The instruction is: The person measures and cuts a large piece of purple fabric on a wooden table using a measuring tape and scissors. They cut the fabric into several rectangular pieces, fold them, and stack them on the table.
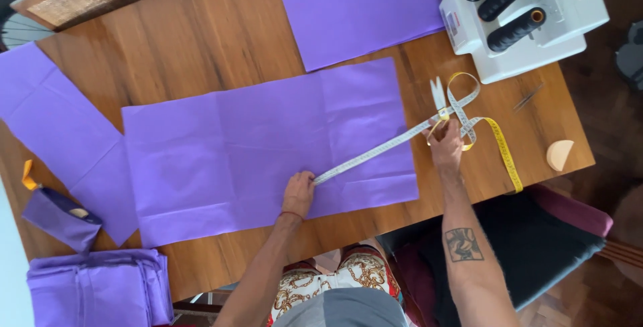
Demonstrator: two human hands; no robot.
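Wood table (221,32) holds my purple cloth (268,146). My left hand (299,194) pinches one end of the tape (375,151) on it; my right hand (445,145) pinches the other end with scissors (437,93). No cut yet.

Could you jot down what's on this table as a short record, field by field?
Surface: wooden table
Main piece: purple fabric sheet, lying flat
Left hand: pins one end of the measuring tape to the sheet
Right hand: holds the tape taut past the sheet's right edge, next to the scissors
Top right: white sewing machine with dark thread spools
Bottom left: folded purple fabric
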